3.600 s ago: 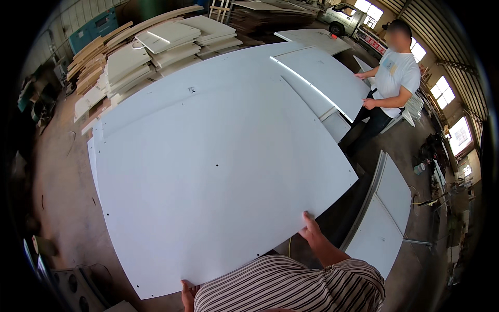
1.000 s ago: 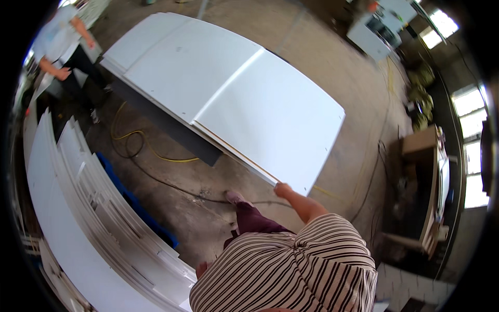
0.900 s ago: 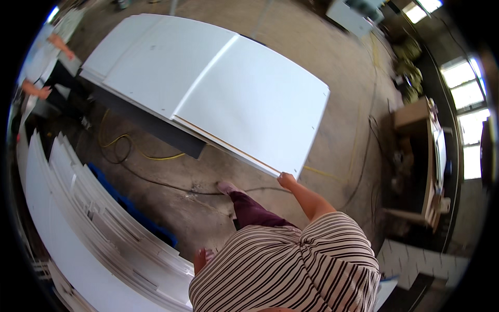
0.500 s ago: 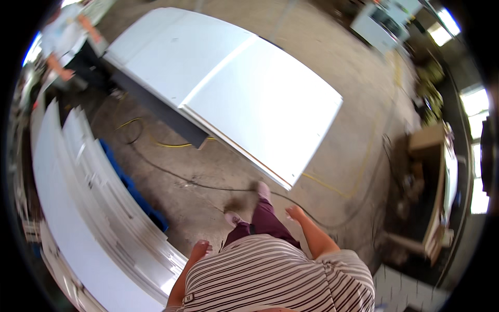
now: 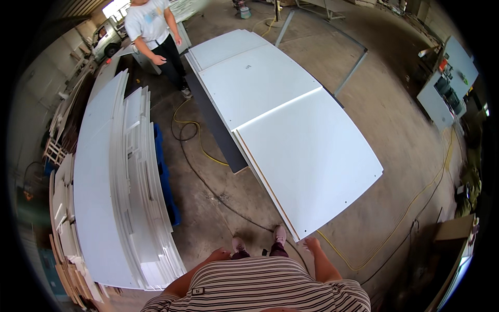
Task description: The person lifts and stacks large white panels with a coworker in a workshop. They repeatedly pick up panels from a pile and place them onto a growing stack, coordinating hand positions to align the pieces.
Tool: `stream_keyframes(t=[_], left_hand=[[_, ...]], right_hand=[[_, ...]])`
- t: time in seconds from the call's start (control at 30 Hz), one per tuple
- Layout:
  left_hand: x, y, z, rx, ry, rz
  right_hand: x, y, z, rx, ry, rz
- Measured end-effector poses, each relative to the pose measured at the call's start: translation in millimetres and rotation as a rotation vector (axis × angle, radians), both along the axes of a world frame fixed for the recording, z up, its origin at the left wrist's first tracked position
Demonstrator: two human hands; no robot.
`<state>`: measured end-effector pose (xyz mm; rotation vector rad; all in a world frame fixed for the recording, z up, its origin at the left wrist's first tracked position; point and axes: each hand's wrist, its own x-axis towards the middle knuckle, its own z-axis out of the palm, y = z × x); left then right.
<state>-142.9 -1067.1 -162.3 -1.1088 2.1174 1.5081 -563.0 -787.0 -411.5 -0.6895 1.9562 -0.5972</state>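
Long white panels lie flat in front of me, with the nearer white panel [image 5: 312, 156] reaching almost to my feet. My right hand [image 5: 312, 245] is beside that panel's near corner, its fingers loosely apart; I cannot tell whether it touches the edge. Low at my left side, my left hand [image 5: 221, 254] is empty with relaxed fingers, close to no object. A farther white panel [image 5: 260, 73] adjoins the nearer one along a raised white seam. Under their left side shows a dark grey board [image 5: 218, 125].
A tall stack of white panels [image 5: 99, 203] stands at my left on a blue pallet [image 5: 165, 182]. Black cable [image 5: 208, 187] and yellow hose [image 5: 384, 247] cross the floor. Another person [image 5: 156, 36] stands at the far left end of the panels. A grey machine cabinet [image 5: 449, 86] is far right.
I have come closer to the near end of the panels, and my view has turned. My right hand is now beside the panel's corner. The other person remains at the far end.
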Motion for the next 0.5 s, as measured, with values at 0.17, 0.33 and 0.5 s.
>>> stream_keyframes(t=[0.17,0.33,0.5], left_hand=[[18.6,42.6,-9.2,0.291,0.097,0.577],[-3.9,28.6,49.7,0.318,0.461,0.584],[21.7,24.7,45.0,0.390,0.302,0.846]], right_hand=[[-18.9,-45.4,17.8,0.126,-0.195,0.021],[-45.9,-44.0,-16.5,-0.172,0.020,0.286],[3.8,-133.9,105.3,0.135,-0.172,0.009]])
